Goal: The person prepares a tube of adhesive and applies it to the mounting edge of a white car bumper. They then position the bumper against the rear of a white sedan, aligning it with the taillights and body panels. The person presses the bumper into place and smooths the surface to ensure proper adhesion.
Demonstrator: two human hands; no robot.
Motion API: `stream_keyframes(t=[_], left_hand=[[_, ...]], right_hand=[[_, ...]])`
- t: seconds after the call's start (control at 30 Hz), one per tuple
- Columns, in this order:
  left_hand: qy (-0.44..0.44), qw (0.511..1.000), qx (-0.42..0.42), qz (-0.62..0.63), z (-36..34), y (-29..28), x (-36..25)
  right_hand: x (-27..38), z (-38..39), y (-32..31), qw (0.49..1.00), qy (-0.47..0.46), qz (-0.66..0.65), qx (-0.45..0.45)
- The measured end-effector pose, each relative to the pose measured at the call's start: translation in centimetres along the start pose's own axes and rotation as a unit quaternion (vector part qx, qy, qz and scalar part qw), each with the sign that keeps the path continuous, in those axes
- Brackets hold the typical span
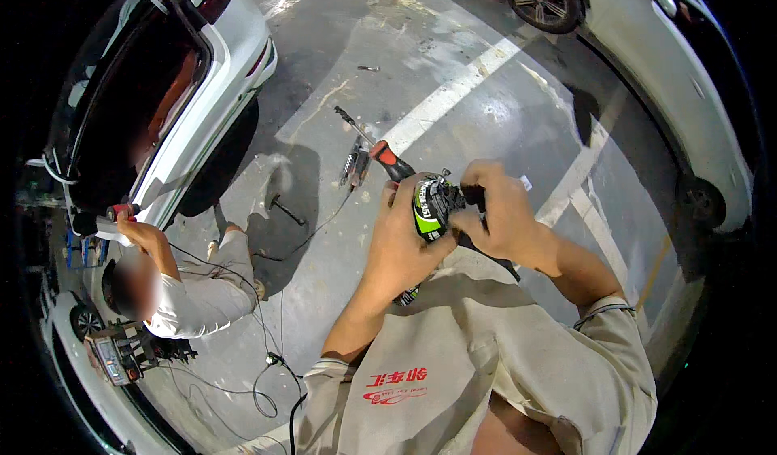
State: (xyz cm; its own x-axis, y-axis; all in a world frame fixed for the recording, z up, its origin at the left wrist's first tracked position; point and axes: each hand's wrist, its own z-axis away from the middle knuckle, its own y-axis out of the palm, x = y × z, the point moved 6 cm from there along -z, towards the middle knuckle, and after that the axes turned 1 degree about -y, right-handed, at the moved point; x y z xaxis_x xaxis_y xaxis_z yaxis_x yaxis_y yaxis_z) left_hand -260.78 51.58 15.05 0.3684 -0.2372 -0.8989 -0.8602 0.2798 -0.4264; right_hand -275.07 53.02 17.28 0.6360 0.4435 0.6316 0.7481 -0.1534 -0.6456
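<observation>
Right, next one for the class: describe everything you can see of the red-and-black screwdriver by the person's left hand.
The screwdriver has a thick handle, mostly red toward the shaft and black at the other end, looking like moulded plastic or rubber. Its slim, metallic-looking shaft ends in a darker, thicker piece too small to identify. It slants up and leftward in the picture, seen against the grey floor. The handle's black end lies at the fingers of the left hand; exactly how they hold it is hidden.

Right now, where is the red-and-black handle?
In the head view, the red-and-black handle is above centre, by the left hand, up-left of the black device.
</observation>
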Motion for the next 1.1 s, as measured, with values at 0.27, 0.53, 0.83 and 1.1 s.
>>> stream_keyframes(t=[0.27,0.53,0.83,1.1], left_hand=[[-0.030,0.996,-0.077,-0.029,-8.7,0.7,-1.0],[-0.072,0.978,-0.197,-0.024,-17.3,2.1,-3.7],[-0.127,0.968,-0.205,0.068,-22.1,4.2,-1.3],[-0.126,0.965,-0.082,0.217,-23.2,4.3,0.6]], right_hand=[[-6.6,-9.0,-2.0,0.953,-0.267,-0.136,0.050],[-13.7,-17.8,-4.4,0.902,-0.295,-0.239,0.207],[-19.2,-22.9,-3.5,0.831,-0.233,-0.436,0.256],[-15.1,-26.8,-5.2,0.779,-0.547,-0.101,0.287]])
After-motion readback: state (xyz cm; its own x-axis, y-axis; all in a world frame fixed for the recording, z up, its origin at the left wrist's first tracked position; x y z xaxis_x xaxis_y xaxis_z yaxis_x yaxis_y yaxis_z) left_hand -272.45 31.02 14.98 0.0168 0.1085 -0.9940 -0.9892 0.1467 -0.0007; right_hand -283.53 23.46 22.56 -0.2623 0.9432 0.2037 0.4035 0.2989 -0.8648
